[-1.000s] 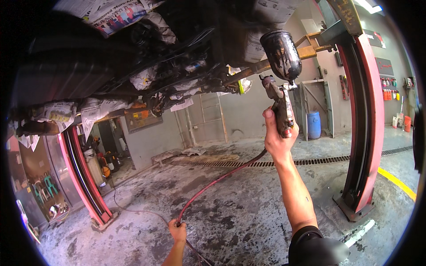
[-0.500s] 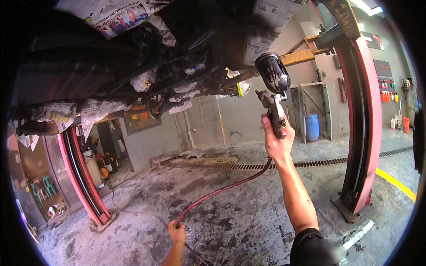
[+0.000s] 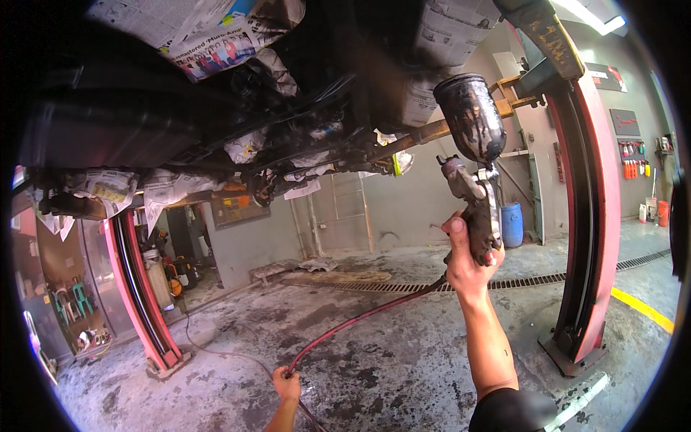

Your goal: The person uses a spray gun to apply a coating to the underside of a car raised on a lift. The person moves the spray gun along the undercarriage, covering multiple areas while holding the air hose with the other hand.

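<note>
My right hand is wrapped round the handle of a spray gun, held up beneath the raised vehicle's underside. A black, paint-streaked cup sits on top of the gun. From below the grip a red air hose curves down to the left. My left hand is closed round that hose, low over the floor. Sheets of newspaper cover parts of the dark underside, and a brownish blur of spray shows near the cup.
Red lift posts stand at the right and left, with a yellow lift arm reaching under the vehicle. A floor grate crosses the stained concrete. A blue drum stands by the far wall. The hose trails over the floor.
The spray gun in my right hand has shifted right and slightly lower, and looks larger and turned. My left hand still grips the hose, little moved. The whole view has shifted slightly.
</note>
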`<state>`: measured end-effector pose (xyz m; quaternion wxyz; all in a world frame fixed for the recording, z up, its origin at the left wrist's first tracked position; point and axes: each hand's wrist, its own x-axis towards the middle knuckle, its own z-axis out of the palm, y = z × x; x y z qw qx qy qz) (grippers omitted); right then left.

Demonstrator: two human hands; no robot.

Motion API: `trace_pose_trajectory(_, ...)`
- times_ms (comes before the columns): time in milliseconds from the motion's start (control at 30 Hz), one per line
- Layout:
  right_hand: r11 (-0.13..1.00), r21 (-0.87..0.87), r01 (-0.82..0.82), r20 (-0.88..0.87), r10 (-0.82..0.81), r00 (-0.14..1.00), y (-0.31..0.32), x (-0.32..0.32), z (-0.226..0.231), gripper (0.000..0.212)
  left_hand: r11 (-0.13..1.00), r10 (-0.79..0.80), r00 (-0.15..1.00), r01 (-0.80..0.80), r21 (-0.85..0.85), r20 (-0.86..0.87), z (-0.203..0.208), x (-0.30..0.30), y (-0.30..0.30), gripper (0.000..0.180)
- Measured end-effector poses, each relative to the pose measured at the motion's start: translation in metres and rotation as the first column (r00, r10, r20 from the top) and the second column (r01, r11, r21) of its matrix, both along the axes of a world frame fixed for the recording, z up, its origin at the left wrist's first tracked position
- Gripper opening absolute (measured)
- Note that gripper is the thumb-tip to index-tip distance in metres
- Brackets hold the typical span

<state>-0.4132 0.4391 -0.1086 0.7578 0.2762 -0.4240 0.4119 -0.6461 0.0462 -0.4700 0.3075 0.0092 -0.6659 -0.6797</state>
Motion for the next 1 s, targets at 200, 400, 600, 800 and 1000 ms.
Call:
trace_pose_trajectory(200,0.988,0.073,0.138,-0.008,-0.138,0.99,-0.001,0.043,-0.008,0.014,0.997,0.042,0.996,-0.047,-0.055,-0.081,-0.006,0.0,0.008,0.04)
trace_pose_trajectory(400,0.996,0.08,0.037,-0.02,-0.036,0.999,-0.008,0.065,-0.011,0.016,0.999,0.0,0.998,-0.002,-0.034,-0.07,-0.01,-0.004,0.018,0.04)
trace_pose_trajectory(600,0.993,0.104,0.057,-0.009,-0.057,0.998,-0.004,0.057,-0.016,0.016,0.999,-0.021,1.0,0.02,-0.04,-0.018,0.001,0.007,0.026,0.041)
trace_pose_trajectory(800,0.996,0.088,0.028,0.051,-0.033,0.998,-0.006,0.045,-0.032,0.014,0.996,0.027,0.998,-0.031,-0.089,-0.053,-0.004,0.006,0.017,0.041)
trace_pose_trajectory(1000,0.989,0.133,0.066,0.118,-0.082,0.99,-0.008,0.037,-0.039,0.025,0.999,0.047,0.992,-0.047,0.008,-0.116,-0.017,-0.001,0.01,0.037)
